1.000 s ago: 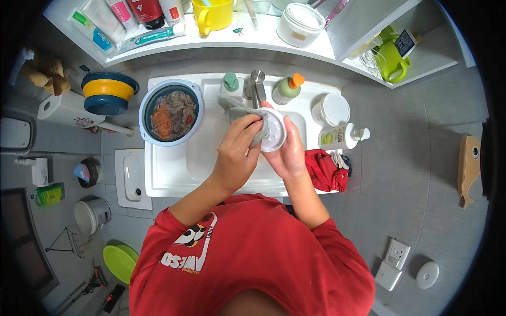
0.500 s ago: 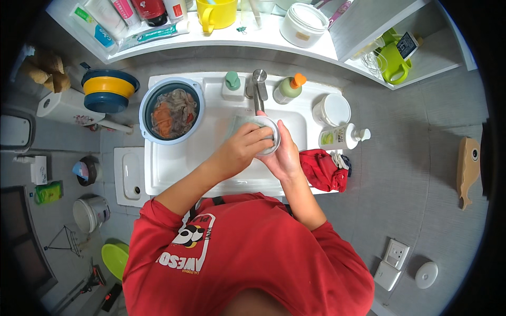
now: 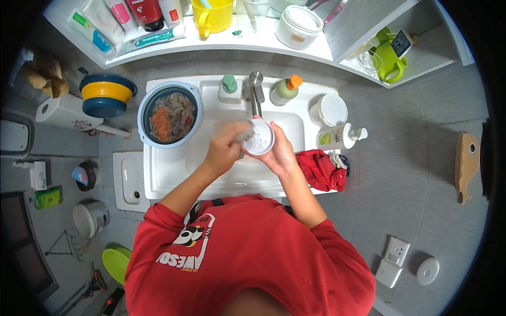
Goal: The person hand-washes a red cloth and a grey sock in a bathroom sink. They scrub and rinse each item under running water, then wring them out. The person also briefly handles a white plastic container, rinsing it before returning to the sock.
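My right hand (image 3: pixel 282 151) holds a round white dish (image 3: pixel 260 138) over the sink (image 3: pixel 195 171), just below the faucet (image 3: pixel 256 94). Small knobs or drops dot the dish's inner face, which is turned up toward me. My left hand (image 3: pixel 222 150) is blurred by motion at the dish's left edge. Its fingers are closed on a grey cloth (image 3: pixel 244 135), part of which shows beside the dish rim.
A blue-rimmed basin (image 3: pixel 196 113) with wet cloths stands on the sink's left side. Behind are a green-topped soap dispenser (image 3: pixel 230 89) and an orange-topped pump bottle (image 3: pixel 285 91). Rightward sit a white tub (image 3: pixel 329 110), a lotion bottle (image 3: pixel 336 137) and red cloth (image 3: pixel 319 169).
My left hand has drawn the grey cloth out of the dish toward the left, baring the dish's dotted inside. My right hand still holds the dish, shifted slightly left in view.
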The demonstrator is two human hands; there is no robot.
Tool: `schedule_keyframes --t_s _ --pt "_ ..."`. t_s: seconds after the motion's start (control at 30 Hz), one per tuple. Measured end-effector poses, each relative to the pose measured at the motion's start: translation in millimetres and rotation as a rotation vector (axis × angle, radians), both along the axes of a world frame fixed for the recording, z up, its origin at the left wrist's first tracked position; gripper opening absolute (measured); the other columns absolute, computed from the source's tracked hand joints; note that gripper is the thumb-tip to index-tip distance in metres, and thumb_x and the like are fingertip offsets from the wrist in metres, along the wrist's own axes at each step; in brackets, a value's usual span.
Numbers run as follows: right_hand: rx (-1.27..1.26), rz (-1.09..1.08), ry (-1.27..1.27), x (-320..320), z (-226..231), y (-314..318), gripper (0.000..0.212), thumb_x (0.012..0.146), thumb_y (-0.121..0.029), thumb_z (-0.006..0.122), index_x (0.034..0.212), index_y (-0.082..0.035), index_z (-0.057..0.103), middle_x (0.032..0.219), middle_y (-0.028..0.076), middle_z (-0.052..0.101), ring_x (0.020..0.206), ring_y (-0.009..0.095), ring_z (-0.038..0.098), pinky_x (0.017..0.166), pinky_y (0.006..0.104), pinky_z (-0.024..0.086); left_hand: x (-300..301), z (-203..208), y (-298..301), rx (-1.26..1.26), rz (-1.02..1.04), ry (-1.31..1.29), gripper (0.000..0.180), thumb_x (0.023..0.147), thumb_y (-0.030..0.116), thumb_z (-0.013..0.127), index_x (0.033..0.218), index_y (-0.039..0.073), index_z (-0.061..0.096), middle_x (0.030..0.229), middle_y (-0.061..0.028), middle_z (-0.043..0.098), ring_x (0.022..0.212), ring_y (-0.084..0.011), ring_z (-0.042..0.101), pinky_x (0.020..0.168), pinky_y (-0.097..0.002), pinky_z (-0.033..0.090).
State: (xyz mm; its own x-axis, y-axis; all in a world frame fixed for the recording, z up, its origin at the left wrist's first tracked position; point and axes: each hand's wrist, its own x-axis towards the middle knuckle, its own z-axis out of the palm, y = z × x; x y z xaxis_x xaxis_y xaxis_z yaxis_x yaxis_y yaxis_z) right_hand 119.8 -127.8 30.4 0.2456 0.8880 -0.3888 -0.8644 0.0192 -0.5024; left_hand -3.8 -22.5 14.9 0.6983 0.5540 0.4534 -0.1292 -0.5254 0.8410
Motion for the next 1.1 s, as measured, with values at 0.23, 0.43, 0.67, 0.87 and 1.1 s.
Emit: schedule_keyframes --t_s 0.23,0.43,0.67,0.87,1.1 --pt "0.002 -0.039 -0.019 -1 0 1 0.046 0.094 -0.036 0.030 0.130 -0.008 0.036 0.117 0.010 0.049 0.105 0.024 0.050 0.086 0.0454 0.044 2 -3 -8 0.025 0.099 0.060 0.035 0.067 -0.012 0.047 0.099 -0.002 0.056 0.099 -0.0157 0.058 0.091 -0.0328 0.055 0.079 -0.0345 0.045" --pt "-0.071 -0.006 -0.247 -9 1 2 0.046 0.094 -0.035 0.033 0.131 -0.008 0.035 0.117 0.007 0.049 0.105 0.018 0.049 0.088 0.0376 0.043 5 -9 -21 0.230 0.065 0.087 0.043 0.060 -0.014 0.049 0.101 -0.001 0.054 0.100 -0.0169 0.056 0.088 -0.0352 0.052 0.077 -0.0397 0.043" --pt "-0.036 0.009 -0.252 -16 3 6 0.047 0.095 -0.036 0.034 0.132 -0.006 0.035 0.117 0.007 0.048 0.105 0.018 0.049 0.089 0.0381 0.042 4 -12 -21 0.204 0.181 0.073 0.039 0.062 -0.013 0.048 0.099 -0.002 0.054 0.099 -0.0171 0.056 0.087 -0.0350 0.052 0.076 -0.0390 0.043" --pt "-0.012 0.022 -0.082 -3 0 5 0.047 0.095 -0.037 0.030 0.132 -0.009 0.034 0.119 0.009 0.048 0.106 0.022 0.050 0.087 0.0438 0.043 4 -6 -21 -0.246 0.211 0.090 0.030 0.069 -0.009 0.049 0.098 -0.004 0.055 0.096 -0.0173 0.057 0.086 -0.0330 0.055 0.075 -0.0360 0.045" --pt "0.044 0.029 -0.066 1 17 5 0.049 0.093 -0.039 0.030 0.131 -0.009 0.034 0.125 0.015 0.044 0.114 0.024 0.045 0.091 0.0456 0.040 -1 31 -15 -0.011 0.212 0.061 0.028 0.071 -0.008 0.050 0.099 -0.005 0.055 0.097 -0.0177 0.055 0.088 -0.0328 0.054 0.076 -0.0366 0.045"
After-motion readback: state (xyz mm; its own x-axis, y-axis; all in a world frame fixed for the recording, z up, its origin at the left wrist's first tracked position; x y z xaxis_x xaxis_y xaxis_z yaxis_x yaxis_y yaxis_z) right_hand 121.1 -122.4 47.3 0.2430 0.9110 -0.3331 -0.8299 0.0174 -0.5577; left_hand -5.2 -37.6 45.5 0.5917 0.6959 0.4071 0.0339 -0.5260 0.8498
